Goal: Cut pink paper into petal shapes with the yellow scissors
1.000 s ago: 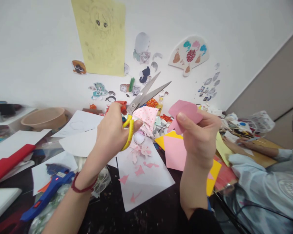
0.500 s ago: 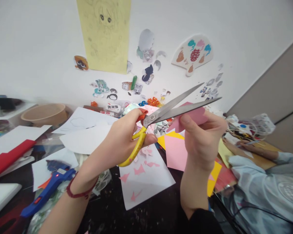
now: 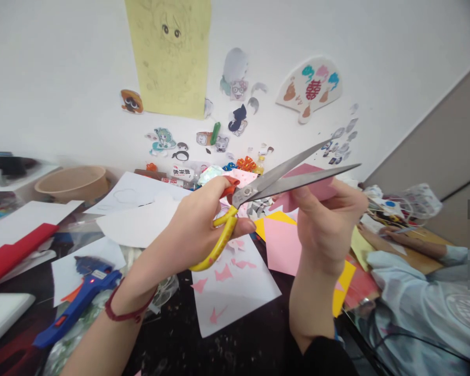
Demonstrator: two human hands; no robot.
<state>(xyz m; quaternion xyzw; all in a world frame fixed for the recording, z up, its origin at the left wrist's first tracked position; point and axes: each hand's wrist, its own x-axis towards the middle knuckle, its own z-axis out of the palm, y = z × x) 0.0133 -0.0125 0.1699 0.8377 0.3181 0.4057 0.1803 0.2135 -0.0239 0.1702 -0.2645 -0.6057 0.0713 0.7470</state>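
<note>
Over the white sheet (image 3: 245,292), the left hand (image 3: 203,216) wraps its fingers round the scissors (image 3: 247,193), whose parted blades, clear of the pink paper (image 3: 323,188) a second ago, now overlap it. Right of the sheet, the right hand (image 3: 327,222) pinches that paper between thumb and fingers.

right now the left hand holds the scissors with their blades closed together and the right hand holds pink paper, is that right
Not quite: the blades are spread open, as the head view shows. The left hand does hold the scissors, and the right hand the pink paper.
</note>
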